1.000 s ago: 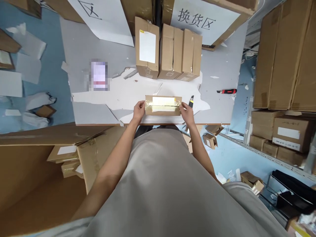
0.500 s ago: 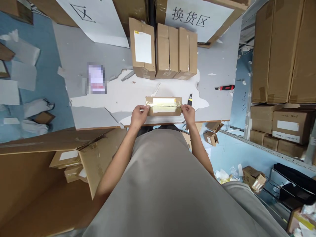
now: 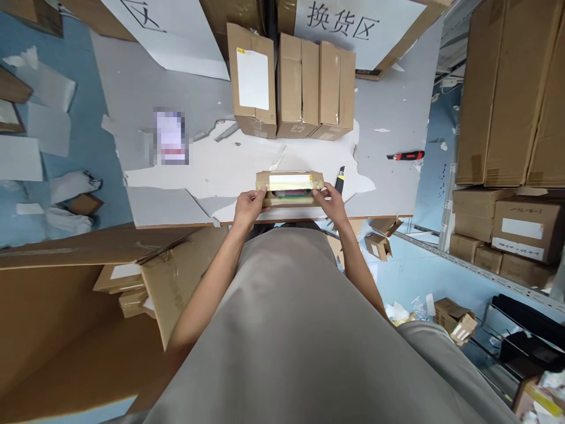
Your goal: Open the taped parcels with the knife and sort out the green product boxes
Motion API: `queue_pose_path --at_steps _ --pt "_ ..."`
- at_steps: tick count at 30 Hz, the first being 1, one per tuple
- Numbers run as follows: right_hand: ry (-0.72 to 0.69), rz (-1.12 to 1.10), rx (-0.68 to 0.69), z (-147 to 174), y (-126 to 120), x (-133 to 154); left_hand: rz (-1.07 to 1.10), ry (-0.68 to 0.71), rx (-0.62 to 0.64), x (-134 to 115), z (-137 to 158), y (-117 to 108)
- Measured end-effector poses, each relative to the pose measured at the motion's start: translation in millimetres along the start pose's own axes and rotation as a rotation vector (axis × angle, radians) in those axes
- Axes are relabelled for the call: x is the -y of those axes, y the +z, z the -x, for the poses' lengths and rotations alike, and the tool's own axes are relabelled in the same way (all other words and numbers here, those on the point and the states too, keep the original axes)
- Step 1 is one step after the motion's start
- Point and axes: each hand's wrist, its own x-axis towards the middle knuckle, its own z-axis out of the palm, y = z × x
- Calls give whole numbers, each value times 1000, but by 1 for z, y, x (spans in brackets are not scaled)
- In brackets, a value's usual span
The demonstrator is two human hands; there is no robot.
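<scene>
Brown and white-labelled, the small cardboard carton [image 3: 289, 181] is held at the counter's [image 3: 388, 202] near edge, its ends pinched by the fingers of left hand [image 3: 249, 208] and right hand [image 3: 332, 204]; its opening is best widened evenly, the contents [image 3: 291, 193] unscraped.

A: What has altered in the small carton [image 3: 286, 203]?

B: Its lengthwise seam, closed in both earlier views, has parted; green and purplish contents [image 3: 291, 192] now show between the far and near flaps.

A: And the hands?

B: The right hand [image 3: 332, 203] has shifted left, its fingertips now at the gap's right end. The left hand [image 3: 249, 209], first at the carton's left edge, now has fingertips over its top.
</scene>
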Motion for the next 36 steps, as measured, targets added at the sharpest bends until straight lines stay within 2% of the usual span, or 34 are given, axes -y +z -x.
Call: queue_pose_path --at_steps 3,5,7,11,16,18,21,24,26,29,32,36 --pt "-42 126 61 -2 -5 2 -171 158 -53 3 0 -2" --pt "-59 212 67 -6 -8 5 -218 174 -58 3 2 -4" --pt "-94 288 43 -12 -11 10 -211 200 -17 4 5 -7" --pt "-155 418 -27 -31 -14 18 -286 396 93 12 16 -16" --pt "-185 454 -24 -65 -11 12 -415 395 183 29 23 -26" --pt "-182 458 -15 -74 -9 9 -502 446 188 29 22 -29" --pt "-163 522 12 -78 -5 8 -668 621 221 17 20 -26" --pt "-216 572 1 -70 10 8 -789 764 377 -2 17 -13" --pt "-240 577 -27 -60 23 9 -845 793 470 -13 14 -1" --pt "-214 566 -68 -45 35 9 -901 794 507 -23 10 10" --pt "-182 538 -90 -36 19 5 -884 819 455 -28 5 0" --pt "-128 481 -85 -29 -25 -15 -799 832 331 -27 2 -38"
